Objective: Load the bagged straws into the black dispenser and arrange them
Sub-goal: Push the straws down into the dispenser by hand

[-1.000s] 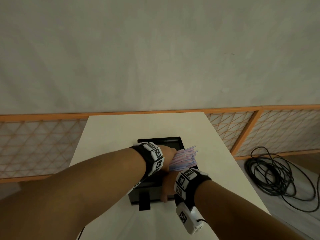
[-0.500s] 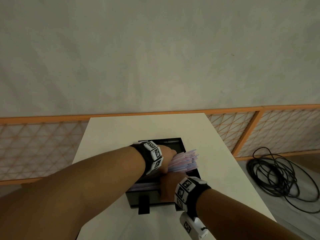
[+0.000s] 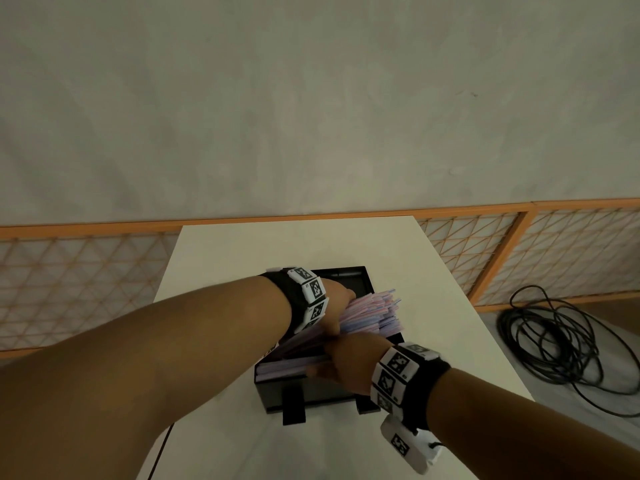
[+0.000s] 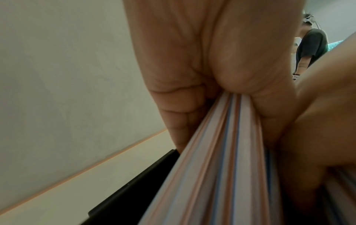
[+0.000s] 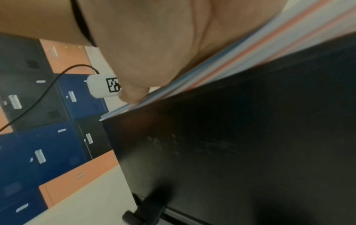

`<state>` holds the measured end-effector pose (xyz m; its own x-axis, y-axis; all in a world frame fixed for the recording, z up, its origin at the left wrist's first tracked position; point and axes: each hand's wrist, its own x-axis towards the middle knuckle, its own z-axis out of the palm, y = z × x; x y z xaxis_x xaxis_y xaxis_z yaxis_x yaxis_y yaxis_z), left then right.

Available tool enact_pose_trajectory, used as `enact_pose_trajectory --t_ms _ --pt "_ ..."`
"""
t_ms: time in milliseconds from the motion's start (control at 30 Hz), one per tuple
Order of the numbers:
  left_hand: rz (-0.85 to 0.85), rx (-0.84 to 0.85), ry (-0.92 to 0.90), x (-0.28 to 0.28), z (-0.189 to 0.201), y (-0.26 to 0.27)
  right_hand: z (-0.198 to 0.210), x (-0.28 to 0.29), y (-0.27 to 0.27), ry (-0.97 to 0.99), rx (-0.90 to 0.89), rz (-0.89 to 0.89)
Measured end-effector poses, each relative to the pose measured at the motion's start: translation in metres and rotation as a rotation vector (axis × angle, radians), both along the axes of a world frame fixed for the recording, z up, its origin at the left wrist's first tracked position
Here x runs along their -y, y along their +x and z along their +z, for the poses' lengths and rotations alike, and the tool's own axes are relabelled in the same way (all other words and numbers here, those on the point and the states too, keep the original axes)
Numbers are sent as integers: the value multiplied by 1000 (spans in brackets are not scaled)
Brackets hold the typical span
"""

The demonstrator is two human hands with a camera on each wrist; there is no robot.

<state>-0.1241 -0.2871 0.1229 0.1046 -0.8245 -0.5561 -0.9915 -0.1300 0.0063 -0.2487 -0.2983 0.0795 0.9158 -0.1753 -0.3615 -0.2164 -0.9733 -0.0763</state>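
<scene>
The black dispenser [image 3: 329,396] stands open-topped on the white table [image 3: 277,244]. A thick bundle of striped straws [image 3: 370,317] lies in it, its far ends sticking up over the right rim. My left hand [image 3: 337,306] grips the bundle from above; the left wrist view shows fingers [image 4: 179,115] and palm wrapped round the straws [image 4: 221,167]. My right hand [image 3: 341,367] lies on the near part of the straws at the front wall. In the right wrist view its palm and thumb [image 5: 133,97] rest on the straws [image 5: 250,45] above the dispenser [image 5: 231,137]. No bag is visible.
An orange-framed mesh fence [image 3: 519,254] runs behind the table. A coil of black cable [image 3: 561,341] lies on the floor at the right. A black lever [image 3: 293,407] juts from the dispenser's front. Another person [image 4: 310,48] stands far off. Blue and orange lockers [image 5: 48,144] are behind me.
The bundle has come down from a tilt and lies flatter in the dispenser. My right hand has moved from the front wall up onto the straws.
</scene>
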Motion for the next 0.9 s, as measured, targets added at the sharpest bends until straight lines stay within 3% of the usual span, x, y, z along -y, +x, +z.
enact_pose_trajectory --t_ms 267,433,567,767,900 --pt "-25 34 1 0 0 -1 -6 5 -5 -54 135 148" --pt "-47 90 7 2 -1 3 3 0 -2 -211 162 273" --pt "-63 93 -22 2 -5 5 -7 -6 -3 -282 243 273" --pt "-64 47 -68 4 -9 4 1 -14 10 -179 -13 266" --pt "-78 62 -44 8 -7 2 9 -13 23 73 -147 -32"
